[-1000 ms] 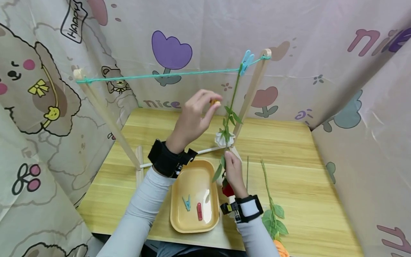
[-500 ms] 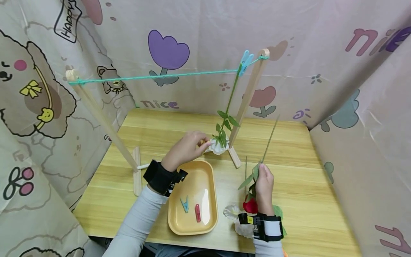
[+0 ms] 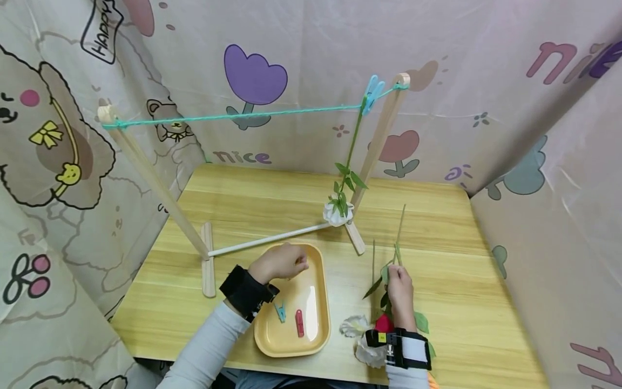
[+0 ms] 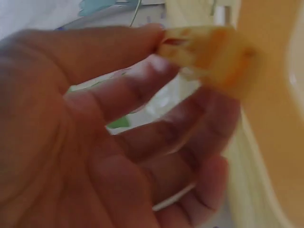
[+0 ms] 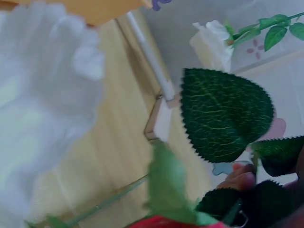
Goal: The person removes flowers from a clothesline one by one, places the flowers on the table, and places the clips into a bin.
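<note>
My left hand is over the far end of the yellow tray. Between its thumb and fingers it pinches a small yellow-orange clothespin, blurred in the left wrist view. To the right of the tray, my right hand grips the leafy stem of a red rose, bloom toward me and bare stem end pointing away. A white flower hangs upside down by its stem from the teal string, clipped with a blue clothespin close to the right post.
Inside the tray lie a blue clothespin and a red clothespin. White flowers lie beside my right wrist. Wooden posts carry the string, joined low down by a white rod. Printed curtains surround the table.
My left hand has come down from near the hanging flower to above the tray, keeping the clothespin. My right hand has drawn the red rose right and toward me, away from the hanging flower.
</note>
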Demonstrator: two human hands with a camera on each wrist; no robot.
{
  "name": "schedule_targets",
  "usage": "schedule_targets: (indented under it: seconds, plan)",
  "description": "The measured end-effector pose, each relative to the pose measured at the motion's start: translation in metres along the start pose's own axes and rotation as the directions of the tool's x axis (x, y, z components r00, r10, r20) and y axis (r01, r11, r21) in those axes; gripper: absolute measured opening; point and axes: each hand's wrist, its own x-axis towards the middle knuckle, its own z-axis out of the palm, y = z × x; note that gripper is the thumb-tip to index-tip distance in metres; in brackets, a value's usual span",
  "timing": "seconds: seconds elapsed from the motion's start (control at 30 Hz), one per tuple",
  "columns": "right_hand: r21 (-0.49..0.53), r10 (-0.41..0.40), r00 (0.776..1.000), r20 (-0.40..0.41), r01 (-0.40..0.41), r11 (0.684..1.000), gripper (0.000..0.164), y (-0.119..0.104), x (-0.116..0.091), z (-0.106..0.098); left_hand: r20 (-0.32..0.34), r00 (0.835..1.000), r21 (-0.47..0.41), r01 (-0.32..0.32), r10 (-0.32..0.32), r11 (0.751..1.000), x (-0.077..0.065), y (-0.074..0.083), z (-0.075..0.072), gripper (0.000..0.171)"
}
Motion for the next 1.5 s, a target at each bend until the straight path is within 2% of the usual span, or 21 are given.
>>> schedule_targets:
  seconds: [0.1,0.2,0.37,0.57,1.1,1.3,1.5]
  plan:
    - [-0.018,0.011,0.999,0.046,-0.01,1.0,0.039,0.005,0.001,0.001,0.065,0.996,-0.005,0.055,-0.054,0.998,-0.002,-0.005,0.01,0.034]
    - [-0.048,0.01,0.998,0.07,-0.007,0.999,0.044,0.007,0.002,0.001,0.099,0.991,0.006,0.094,-0.094,0.996,-0.003,-0.009,0.019,0.033]
    - [-0.073,0.023,0.995,0.102,-0.016,0.997,0.056,0.01,0.002,-0.001,0.11,0.985,0.023,0.129,-0.131,0.991,-0.005,-0.013,0.03,0.037]
    - [-0.033,0.048,0.991,0.127,-0.044,0.998,0.065,0.014,0.003,-0.001,0.125,0.974,0.02,0.189,-0.19,0.982,-0.006,-0.018,0.04,0.047]
    - [-0.017,0.065,0.988,0.139,-0.063,0.998,0.069,0.018,0.003,0.0,0.146,0.965,0.023,0.217,-0.218,0.976,-0.009,-0.023,0.051,0.043]
    - [-0.004,0.066,0.988,0.14,-0.066,0.998,0.067,0.019,0.004,0.0,0.159,0.955,0.026,0.249,-0.25,0.968,-0.011,-0.023,0.056,0.035]
    - [-0.033,0.068,0.986,0.15,-0.064,0.997,0.066,0.017,0.004,-0.005,0.15,0.955,0.015,0.256,-0.256,0.966,-0.012,-0.024,0.058,0.024]
